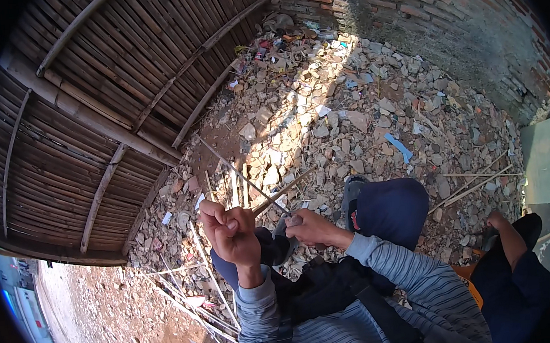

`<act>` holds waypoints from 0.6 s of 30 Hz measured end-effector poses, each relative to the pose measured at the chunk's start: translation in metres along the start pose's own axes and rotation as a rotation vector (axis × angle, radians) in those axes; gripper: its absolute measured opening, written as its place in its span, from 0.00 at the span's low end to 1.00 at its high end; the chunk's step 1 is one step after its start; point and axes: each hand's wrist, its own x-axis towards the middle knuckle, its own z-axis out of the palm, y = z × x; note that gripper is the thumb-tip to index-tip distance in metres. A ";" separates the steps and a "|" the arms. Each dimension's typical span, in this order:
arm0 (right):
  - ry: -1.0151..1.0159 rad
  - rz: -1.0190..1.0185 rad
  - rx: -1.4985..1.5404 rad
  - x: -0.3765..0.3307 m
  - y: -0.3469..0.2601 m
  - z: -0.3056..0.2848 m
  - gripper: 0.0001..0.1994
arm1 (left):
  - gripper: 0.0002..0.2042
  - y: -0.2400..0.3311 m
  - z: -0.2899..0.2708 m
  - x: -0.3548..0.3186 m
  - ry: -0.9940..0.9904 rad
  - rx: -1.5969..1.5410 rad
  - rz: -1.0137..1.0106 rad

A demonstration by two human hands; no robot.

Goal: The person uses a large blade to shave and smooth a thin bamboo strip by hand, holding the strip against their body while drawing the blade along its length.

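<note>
At centre, the right hand grips a thin rod, seemingly positioning it; the left hand curls closed, contents unclear; steadiness likely matters next.

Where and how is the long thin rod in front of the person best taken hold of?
Probably by its near end, coming from the person's right: the long thin rod slopes away forward and to the left, so that end lies closest to the body. The right hand is closed around it there.

No legible writing (or signs) anywhere
</note>
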 end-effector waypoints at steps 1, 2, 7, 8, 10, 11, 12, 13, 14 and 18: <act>-0.057 0.117 0.071 0.001 0.001 -0.002 0.15 | 0.09 -0.002 0.004 0.000 0.076 0.027 0.030; -0.056 0.118 0.072 0.001 0.003 -0.001 0.15 | 0.09 -0.003 0.007 0.000 0.075 0.026 0.029; -0.005 -0.229 -0.110 -0.009 -0.012 0.019 0.13 | 0.09 -0.007 0.008 0.004 0.216 0.006 0.121; 0.005 -0.311 -0.193 -0.004 -0.002 0.019 0.13 | 0.09 -0.005 0.008 0.003 0.192 -0.013 0.123; 0.051 -0.249 -0.175 0.002 0.008 0.016 0.14 | 0.09 -0.006 0.011 0.005 0.213 -0.019 0.123; 0.092 -0.187 -0.159 0.005 0.014 0.013 0.15 | 0.09 -0.006 0.012 0.005 0.237 -0.024 0.126; 0.090 -0.189 -0.157 0.011 0.023 0.007 0.15 | 0.09 -0.007 0.011 0.005 0.236 -0.021 0.127; 0.070 -0.041 -0.062 0.014 0.031 -0.002 0.14 | 0.09 -0.009 0.013 0.003 0.218 -0.003 0.109; 0.049 0.107 0.034 0.016 0.038 -0.009 0.14 | 0.09 -0.010 0.014 0.003 0.200 0.015 0.092; 0.084 0.117 0.042 0.012 0.036 -0.008 0.13 | 0.09 -0.010 0.006 0.000 0.181 0.044 0.114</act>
